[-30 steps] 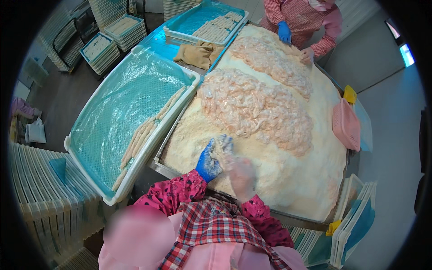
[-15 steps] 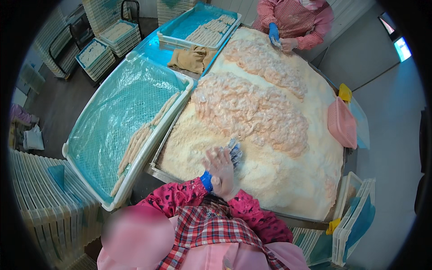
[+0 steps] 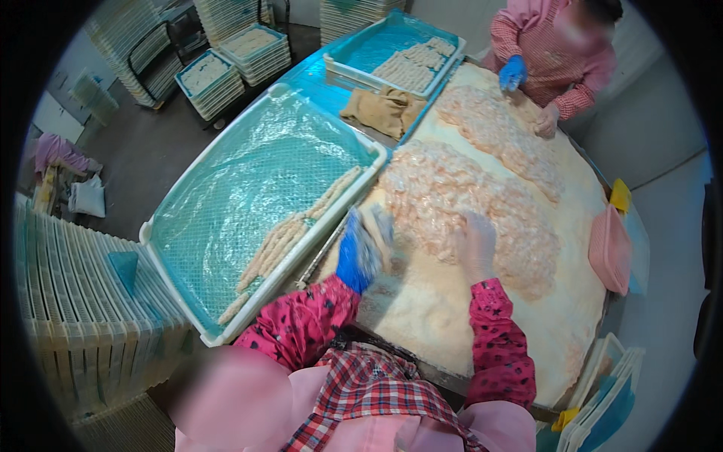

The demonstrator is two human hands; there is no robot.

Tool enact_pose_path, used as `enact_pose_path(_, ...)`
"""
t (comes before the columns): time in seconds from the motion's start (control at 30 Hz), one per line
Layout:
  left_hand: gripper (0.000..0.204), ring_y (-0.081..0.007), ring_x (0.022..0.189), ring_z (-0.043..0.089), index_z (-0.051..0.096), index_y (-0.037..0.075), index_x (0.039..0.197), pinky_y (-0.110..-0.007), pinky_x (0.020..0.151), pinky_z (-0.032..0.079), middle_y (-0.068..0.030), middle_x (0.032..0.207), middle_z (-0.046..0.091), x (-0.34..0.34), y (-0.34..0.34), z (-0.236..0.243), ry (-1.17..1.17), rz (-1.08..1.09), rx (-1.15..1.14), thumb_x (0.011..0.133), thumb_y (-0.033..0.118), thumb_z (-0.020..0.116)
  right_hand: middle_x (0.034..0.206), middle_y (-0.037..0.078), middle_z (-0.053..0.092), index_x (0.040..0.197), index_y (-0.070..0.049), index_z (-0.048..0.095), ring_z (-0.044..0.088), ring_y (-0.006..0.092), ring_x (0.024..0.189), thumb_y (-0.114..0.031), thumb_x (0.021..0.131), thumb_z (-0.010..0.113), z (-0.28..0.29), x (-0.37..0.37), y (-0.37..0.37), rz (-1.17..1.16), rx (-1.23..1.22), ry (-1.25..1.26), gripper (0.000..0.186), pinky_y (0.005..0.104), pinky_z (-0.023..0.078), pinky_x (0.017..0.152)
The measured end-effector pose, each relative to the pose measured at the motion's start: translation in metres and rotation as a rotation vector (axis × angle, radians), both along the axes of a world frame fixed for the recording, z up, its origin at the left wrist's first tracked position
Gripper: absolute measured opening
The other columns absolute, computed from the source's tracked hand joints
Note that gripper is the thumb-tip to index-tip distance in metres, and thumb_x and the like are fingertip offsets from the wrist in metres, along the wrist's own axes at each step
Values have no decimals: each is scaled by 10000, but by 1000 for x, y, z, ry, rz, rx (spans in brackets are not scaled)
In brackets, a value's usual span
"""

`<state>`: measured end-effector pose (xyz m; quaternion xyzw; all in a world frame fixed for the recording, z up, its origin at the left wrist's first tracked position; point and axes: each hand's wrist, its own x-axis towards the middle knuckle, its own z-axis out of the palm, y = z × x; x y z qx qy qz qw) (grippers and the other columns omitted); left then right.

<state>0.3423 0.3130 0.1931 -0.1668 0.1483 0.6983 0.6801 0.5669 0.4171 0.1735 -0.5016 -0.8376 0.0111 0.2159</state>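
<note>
Blue-gloved left hand (image 3: 360, 252) and clear-gloved right hand (image 3: 476, 245) over a crumb-covered table (image 3: 452, 316).

To the left of the left hand, a plastic-lined tray (image 3: 226, 218) holds rows of breaded strips (image 3: 290, 233), close by its fingers. The left hand itself is blurred, curled loosely around a pale strip (image 3: 374, 230) pressed into the crumbs; how tightly it closes I cannot tell. Just beyond and between both hands lies the heap of pink raw pieces (image 3: 467, 203); these look soft, wet, slippery and light, best pinched gently at one end and supported along the length. The right hand rests flat and spread at the heap's near edge, holding nothing. Farther off, another person's hands (image 3: 514, 73) work a second heap.
</note>
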Motion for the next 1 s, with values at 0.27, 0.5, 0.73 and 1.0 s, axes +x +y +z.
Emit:
enact_pose_path(0.27,572,-227,1216,406,302,26,1386,-343,1021,303,-136,1349,390,-170,103,-87,1500,-272,-147,969,413,353,846,120,582,916,-63,552,548,301,839,-84,679,639,9,-9,11,46,-39,-83,254,422,423,742)
enact_pose_path(0.5,620,-219,1304,324,218,62,1436,-330,1099,197,-103,1464,265,-120,101,-61,1092,-360,149,974,473,267,760,108,573,880,-57,553,580,291,765,-92,685,658,33,10,-3,-135,-266,487,224,392,455,693)
enact_pose_path(0.73,418,-267,1181,476,437,1,1298,-368,1014,342,-173,1292,482,-61,32,-33,1845,-172,339,938,208,483,1040,134,564,1055,-57,550,530,299,1027,-126,685,696,21,28,-113,192,-338,78,405,390,413,894)
enact_pose_path(1.0,370,-362,975,558,532,62,1173,-421,822,457,-188,1118,580,88,-24,-80,2165,-305,756,830,193,586,1053,170,577,1020,-24,588,535,313,1008,-151,757,632,-32,61,-171,-7,-316,56,296,430,412,884)
